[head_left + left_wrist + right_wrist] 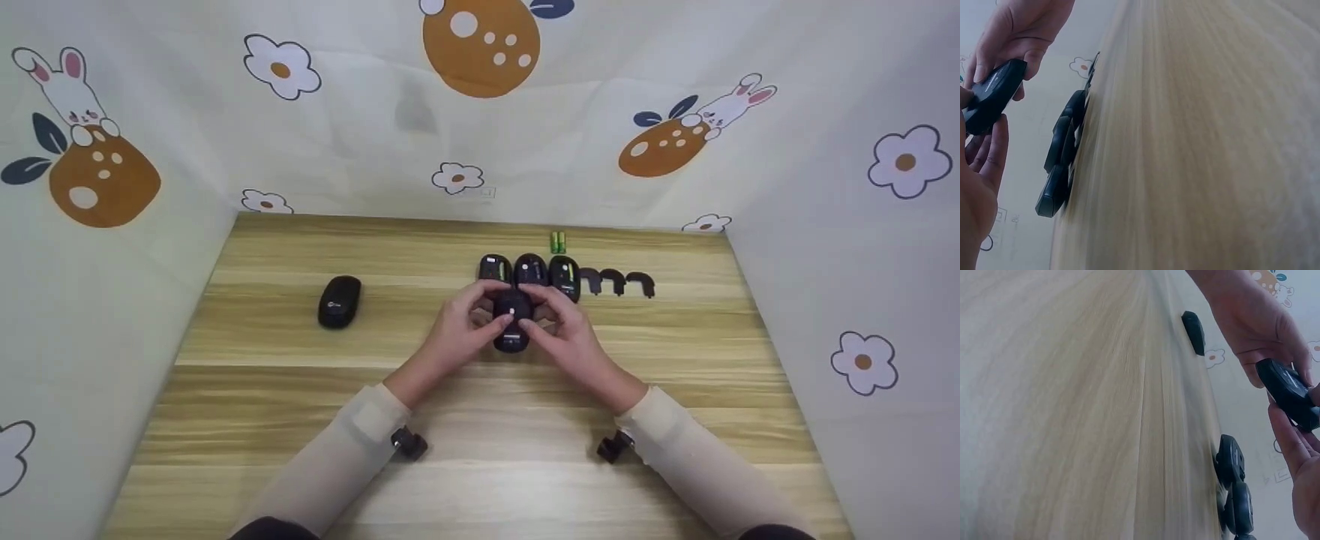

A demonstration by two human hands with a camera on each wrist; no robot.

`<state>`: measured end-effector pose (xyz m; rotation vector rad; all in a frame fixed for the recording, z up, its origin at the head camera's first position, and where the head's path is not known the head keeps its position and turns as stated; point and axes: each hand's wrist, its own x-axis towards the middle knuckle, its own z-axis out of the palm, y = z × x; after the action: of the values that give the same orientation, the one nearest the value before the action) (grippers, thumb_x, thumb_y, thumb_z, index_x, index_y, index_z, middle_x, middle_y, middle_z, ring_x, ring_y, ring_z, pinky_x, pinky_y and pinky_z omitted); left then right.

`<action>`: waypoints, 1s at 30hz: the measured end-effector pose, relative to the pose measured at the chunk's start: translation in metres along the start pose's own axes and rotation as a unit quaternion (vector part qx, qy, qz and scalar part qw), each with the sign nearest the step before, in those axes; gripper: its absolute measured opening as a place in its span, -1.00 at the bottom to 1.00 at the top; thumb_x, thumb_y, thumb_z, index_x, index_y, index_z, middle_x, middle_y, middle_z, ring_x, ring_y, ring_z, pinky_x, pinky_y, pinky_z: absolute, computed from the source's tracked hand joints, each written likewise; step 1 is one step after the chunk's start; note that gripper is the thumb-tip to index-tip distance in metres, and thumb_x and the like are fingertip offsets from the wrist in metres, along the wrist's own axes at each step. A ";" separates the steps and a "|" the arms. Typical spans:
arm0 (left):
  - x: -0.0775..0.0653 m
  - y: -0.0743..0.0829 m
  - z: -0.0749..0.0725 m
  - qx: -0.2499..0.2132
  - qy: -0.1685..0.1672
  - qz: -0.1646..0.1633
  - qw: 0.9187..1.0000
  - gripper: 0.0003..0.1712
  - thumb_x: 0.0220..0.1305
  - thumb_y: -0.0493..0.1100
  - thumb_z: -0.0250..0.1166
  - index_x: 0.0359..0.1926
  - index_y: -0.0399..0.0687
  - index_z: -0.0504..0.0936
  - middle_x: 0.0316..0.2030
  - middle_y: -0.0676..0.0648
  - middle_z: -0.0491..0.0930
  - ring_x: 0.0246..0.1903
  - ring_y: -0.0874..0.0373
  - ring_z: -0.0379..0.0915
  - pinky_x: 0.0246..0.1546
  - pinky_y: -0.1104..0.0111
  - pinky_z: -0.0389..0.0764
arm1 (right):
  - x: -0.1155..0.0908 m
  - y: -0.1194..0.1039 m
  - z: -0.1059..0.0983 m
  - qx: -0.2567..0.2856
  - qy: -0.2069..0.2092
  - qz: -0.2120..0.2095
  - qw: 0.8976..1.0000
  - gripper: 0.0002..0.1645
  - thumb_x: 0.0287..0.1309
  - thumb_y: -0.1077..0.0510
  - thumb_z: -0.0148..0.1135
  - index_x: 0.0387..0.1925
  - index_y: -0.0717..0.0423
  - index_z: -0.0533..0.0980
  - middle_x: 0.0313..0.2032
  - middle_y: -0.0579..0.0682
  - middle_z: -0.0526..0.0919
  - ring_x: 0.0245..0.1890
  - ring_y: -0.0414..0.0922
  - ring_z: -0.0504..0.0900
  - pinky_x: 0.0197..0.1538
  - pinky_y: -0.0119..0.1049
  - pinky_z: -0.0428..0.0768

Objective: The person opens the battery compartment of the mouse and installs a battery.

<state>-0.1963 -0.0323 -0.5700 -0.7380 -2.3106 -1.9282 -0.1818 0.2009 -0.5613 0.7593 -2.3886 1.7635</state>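
Note:
Both hands hold one black computer mouse [512,340] above the table, underside up in the head view. My left hand [463,321] grips its left side, the thumb on the upturned face. From the right, my right hand [568,330] grips it too, with its thumb close to the other. The left wrist view shows the held mouse [995,97] tilted between the hands and off the table; so does the right wrist view, where the mouse [1286,391] is partly covered by fingers. Just beyond the hands, three more mice [530,268] lie underside up in a row.
Right of that row lie three curved black battery covers [613,280]. Two green batteries [558,242] lie behind it, near the table's back edge. Another black mouse [340,301] sits upright on the left of the wooden table [300,420]. Patterned cloth walls [360,150] enclose the back and sides.

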 end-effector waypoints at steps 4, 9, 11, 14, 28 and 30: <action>0.000 0.001 0.000 -0.015 -0.007 -0.018 1.000 -0.47 0.43 -0.28 0.50 0.37 -0.05 0.63 0.06 -0.08 0.70 -0.05 0.07 0.69 -0.13 0.24 0.81 | 0.001 -0.001 0.002 0.027 0.003 0.025 0.999 -0.38 0.45 0.34 0.43 0.47 0.15 0.53 0.30 0.14 0.63 -0.05 -0.01 0.76 -0.08 -0.29 0.81; -0.001 0.001 0.000 -0.033 -0.011 -0.042 0.999 -0.44 0.40 -0.31 0.50 0.37 -0.02 0.63 0.07 -0.08 0.69 -0.02 0.07 0.68 -0.09 0.21 0.75 | 0.002 -0.002 0.002 0.041 0.007 0.037 0.998 -0.38 0.44 0.35 0.43 0.46 0.21 0.52 0.28 0.17 0.65 -0.06 0.03 0.76 0.00 -0.24 0.79; -0.002 0.002 0.000 -0.041 -0.014 -0.050 0.998 -0.41 0.38 -0.32 0.51 0.38 -0.01 0.62 0.07 -0.09 0.69 -0.02 0.05 0.67 -0.06 0.15 0.75 | 0.002 -0.002 0.002 0.040 0.008 0.041 0.998 -0.39 0.44 0.35 0.43 0.45 0.21 0.52 0.26 0.16 0.67 -0.08 0.03 0.76 0.01 -0.24 0.78; -0.003 0.002 0.000 -0.049 -0.019 -0.058 0.997 -0.38 0.35 -0.31 0.53 0.39 0.00 0.61 0.08 -0.11 0.68 0.00 0.01 0.65 -0.07 0.06 0.76 | 0.002 -0.002 0.002 0.035 0.006 0.051 0.998 -0.39 0.44 0.34 0.43 0.45 0.18 0.53 0.26 0.13 0.67 -0.08 0.01 0.75 0.01 -0.26 0.76; -0.005 -0.003 0.001 -0.075 -0.035 -0.071 0.994 -0.35 0.35 -0.35 0.53 0.41 -0.06 0.57 0.13 -0.13 0.64 0.03 0.00 0.63 -0.16 0.30 0.76 | 0.005 -0.002 -0.002 0.031 -0.045 0.054 0.997 -0.34 0.44 0.29 0.45 0.50 0.13 0.49 0.38 0.16 0.56 0.18 0.11 0.72 0.26 0.03 0.75; -0.005 -0.003 0.001 -0.079 -0.036 -0.077 0.993 -0.34 0.35 -0.35 0.53 0.41 -0.05 0.57 0.13 -0.12 0.64 0.03 -0.01 0.63 -0.12 0.27 0.77 | 0.005 -0.002 -0.003 0.026 -0.045 0.054 0.997 -0.33 0.44 0.28 0.46 0.50 0.10 0.50 0.41 0.15 0.54 0.19 0.10 0.72 0.28 0.09 0.72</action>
<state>-0.1930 -0.0331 -0.5745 -0.6697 -2.3407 -2.2054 -0.1856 0.2013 -0.5565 0.7453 -2.4951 1.8783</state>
